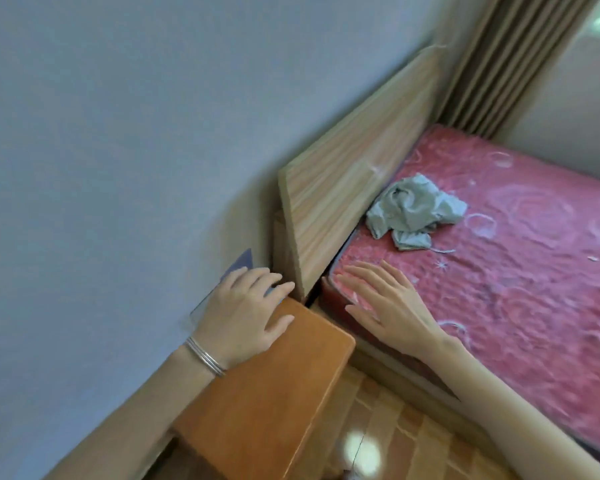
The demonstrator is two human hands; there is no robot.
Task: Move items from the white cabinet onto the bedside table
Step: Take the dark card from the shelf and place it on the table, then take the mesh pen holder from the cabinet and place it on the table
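The orange-brown bedside table [257, 403] stands in the corner between the wall and the bed. At its far end a thin, clear bluish sheet [238, 266] stands upright against the wall. My left hand [246, 306], with a silver bracelet on the wrist, lies over the table's far end with its fingers spread against that sheet; whether the fingers grip it is unclear. My right hand [385, 303] hovers flat and open, fingers straight, over the near corner of the pink mattress [516, 271]. The white cabinet is out of view.
A wooden headboard [350, 174] leans against the wall right behind the table. A crumpled pale green cloth [413, 213] lies on the mattress near the headboard. Brown curtains [506, 60] hang at the back right. Tiled floor [395, 427] shows below the table.
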